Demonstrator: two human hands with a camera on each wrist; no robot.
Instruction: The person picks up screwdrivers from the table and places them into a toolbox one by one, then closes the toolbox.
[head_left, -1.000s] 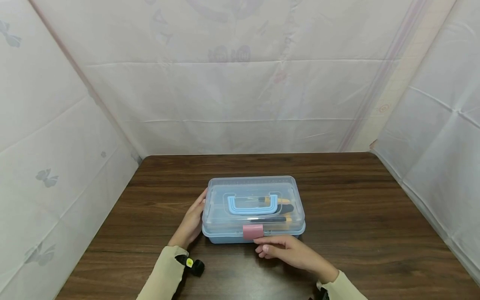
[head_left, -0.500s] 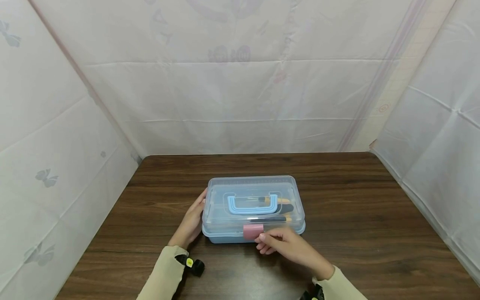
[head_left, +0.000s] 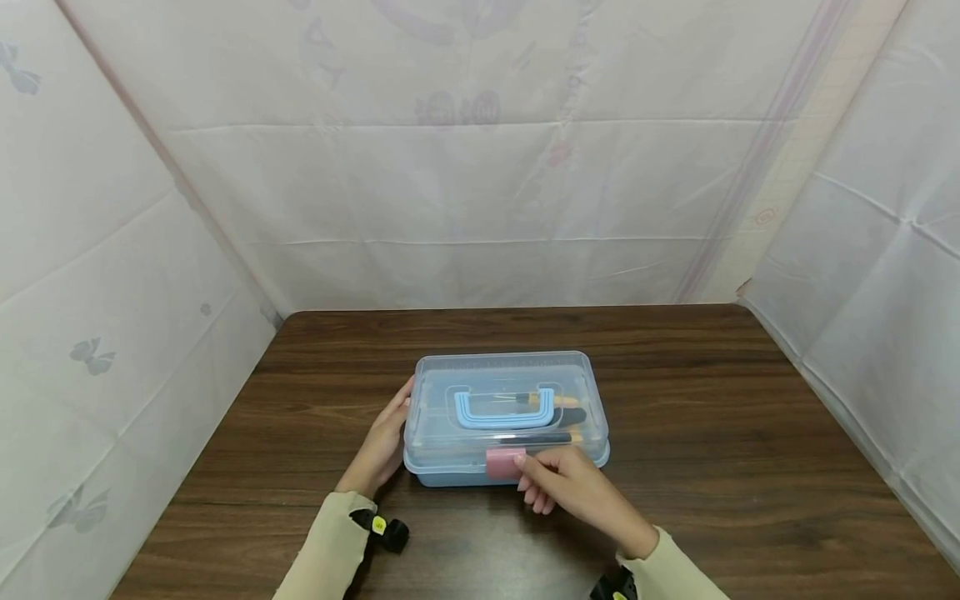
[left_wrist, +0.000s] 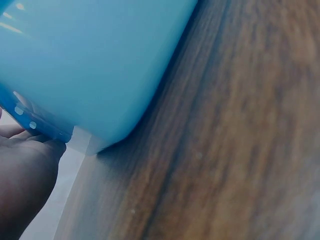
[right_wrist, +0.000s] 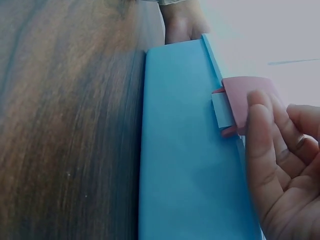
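A light-blue plastic storage box (head_left: 450, 480) with a translucent lid (head_left: 480, 367) sits on the table. On the lid lies a blue carrying handle (head_left: 506, 422). A pink latch (head_left: 501, 463) is at the middle of its front. Dark and yellow-orange long items (head_left: 558, 439) show faintly through the lid; their kind is unclear. My left hand (head_left: 382, 450) rests along the box's left side, its fingertips partly hidden. My right hand (head_left: 570, 486) is at the latch's right end, thumb against it and the other fingers loosely bent. In the right wrist view, fingertips (right_wrist: 258, 98) overlap the latch.
Dark wood-grain tabletop (head_left: 735, 417) surrounds the box. White patterned sheeting (head_left: 480, 192) hangs behind the table and along both sides. A black wrist camera (head_left: 392, 535) is strapped by the left sleeve, near the box's front left.
My right hand has risen slightly from the latch's lower right corner, and its thumb is now on the latch's right end. The left hand and box stay in place.
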